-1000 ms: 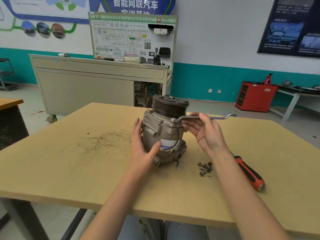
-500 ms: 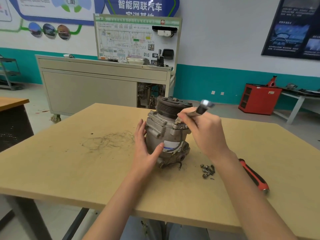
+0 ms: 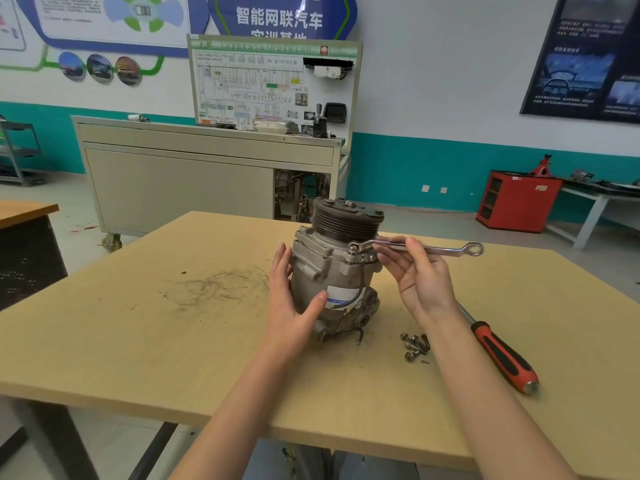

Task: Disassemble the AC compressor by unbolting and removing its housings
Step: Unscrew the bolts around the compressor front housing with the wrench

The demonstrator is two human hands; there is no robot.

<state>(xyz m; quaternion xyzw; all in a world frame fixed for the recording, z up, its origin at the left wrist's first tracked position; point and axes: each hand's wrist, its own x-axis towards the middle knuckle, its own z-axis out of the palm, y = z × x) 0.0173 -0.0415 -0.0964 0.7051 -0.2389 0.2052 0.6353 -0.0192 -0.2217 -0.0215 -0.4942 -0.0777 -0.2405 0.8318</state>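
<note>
Workshop table (image 3: pixel 138 341) carries the compressor (image 3: pixel 329 271), upright at centre, pulley (image 3: pixel 346 220) up. Left hand (image 3: pixel 291 306) lies flat against its side, fingers straight, bracing it. Right hand (image 3: pixel 419 278) pinches the wrench (image 3: pixel 433 249); its ring end appears seated on an upper bolt (image 3: pixel 353 248). Loose bolts (image 3: pixel 414 344) lie beside. Step: unbolting. Next: swing the wrench against a firm brace.

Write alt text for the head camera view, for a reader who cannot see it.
A person's left hand steadies an upright AC compressor on a wooden table while the right hand holds a ring wrench fitted to its housing just below the pulley. Loose bolts and a red-handled tool lie to its right.
</note>
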